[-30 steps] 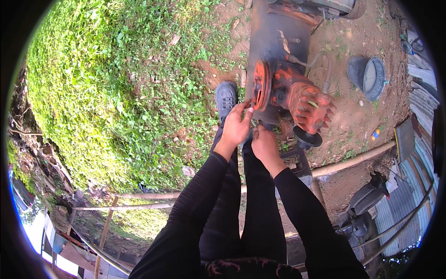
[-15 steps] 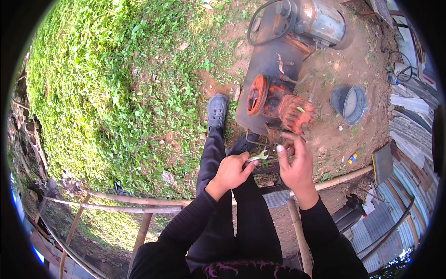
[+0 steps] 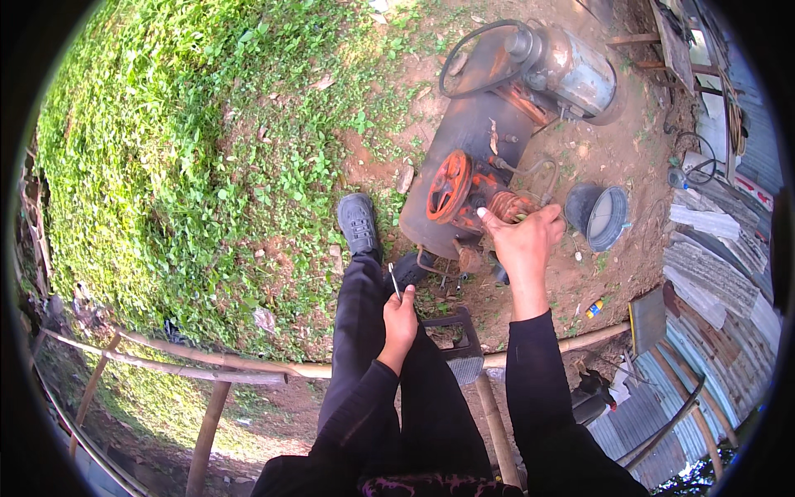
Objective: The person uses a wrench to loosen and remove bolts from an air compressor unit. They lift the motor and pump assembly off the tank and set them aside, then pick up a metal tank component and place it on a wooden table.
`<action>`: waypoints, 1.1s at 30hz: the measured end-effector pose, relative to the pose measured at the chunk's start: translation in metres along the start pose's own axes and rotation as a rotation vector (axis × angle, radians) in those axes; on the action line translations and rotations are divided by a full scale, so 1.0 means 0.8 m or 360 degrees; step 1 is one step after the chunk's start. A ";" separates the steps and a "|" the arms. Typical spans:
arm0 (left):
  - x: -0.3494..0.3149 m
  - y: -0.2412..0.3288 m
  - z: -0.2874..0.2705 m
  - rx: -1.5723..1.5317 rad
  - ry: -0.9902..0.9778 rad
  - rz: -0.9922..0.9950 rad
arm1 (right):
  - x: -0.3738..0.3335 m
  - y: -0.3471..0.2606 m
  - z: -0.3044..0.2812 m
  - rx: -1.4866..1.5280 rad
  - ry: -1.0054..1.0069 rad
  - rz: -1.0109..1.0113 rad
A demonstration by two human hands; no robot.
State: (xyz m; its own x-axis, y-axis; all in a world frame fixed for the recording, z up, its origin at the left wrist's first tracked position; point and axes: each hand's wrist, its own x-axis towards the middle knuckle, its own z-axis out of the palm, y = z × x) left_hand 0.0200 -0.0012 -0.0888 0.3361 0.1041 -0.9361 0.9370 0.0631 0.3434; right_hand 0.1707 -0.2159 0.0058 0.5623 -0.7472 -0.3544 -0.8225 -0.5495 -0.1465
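The orange-red, finned metal pump head [image 3: 505,202] lies straight ahead of us and a little to the right, partly hidden behind our right hand [image 3: 525,240]. That hand is the nearer by far: it reaches over the fins, thumb spread to the left and fingers bent to the right; we cannot tell whether it touches them. Just left of the head stands the orange-red, spoked metal pulley wheel [image 3: 448,187], so the pump's long axis runs roughly from left to right across our view.

Our left hand [image 3: 399,326] is well apart, lower and to the left, above our legs. It pinches a slim silver metal tool [image 3: 394,281], perhaps a wrench seen edge-on, pointing away from us and slightly left.

Beneath the pump, the dark, cylindrical metal tank [image 3: 465,132] stretches away, slanting right, towards the grey, rust-stained cylindrical motor [image 3: 582,74]. A dark, round bucket [image 3: 582,206] lies right of the pump.
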 end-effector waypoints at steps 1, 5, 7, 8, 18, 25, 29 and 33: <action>0.005 -0.008 0.000 0.0062 -0.0013 -0.0025 | 0.000 0.001 0.001 -0.0011 0.0007 -0.0016; 0.019 -0.025 -0.001 0.0214 -0.0040 -0.0135 | 0.003 0.002 0.010 0.0077 0.0036 -0.0090; 0.027 -0.027 -0.011 0.0268 -0.0019 -0.0082 | 0.003 0.001 0.011 0.0088 0.0009 -0.0153; 0.033 -0.026 -0.015 0.0210 0.0061 -0.0112 | 0.002 0.004 0.012 0.0046 0.0027 -0.0156; 0.177 0.361 0.213 0.0594 -0.0741 0.0982 | 0.004 -0.004 0.011 -0.0058 0.0069 -0.0043; 0.180 0.390 0.325 0.0721 -0.0846 0.1218 | 0.004 0.000 0.006 -0.0087 0.0051 -0.0014; 0.135 0.401 0.297 0.0471 -0.1054 0.0844 | 0.008 0.008 0.012 -0.0157 0.0056 0.0018; 0.083 0.463 0.265 0.0380 -0.1055 0.1036 | 0.007 0.001 0.005 -0.0116 0.0099 0.0015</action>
State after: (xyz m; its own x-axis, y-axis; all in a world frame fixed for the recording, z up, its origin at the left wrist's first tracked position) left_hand 0.4094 -0.1811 -0.0396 0.7142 -0.5399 -0.4453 0.5177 -0.0206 0.8553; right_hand 0.1730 -0.2192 0.0003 0.5608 -0.7729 -0.2969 -0.8206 -0.5666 -0.0748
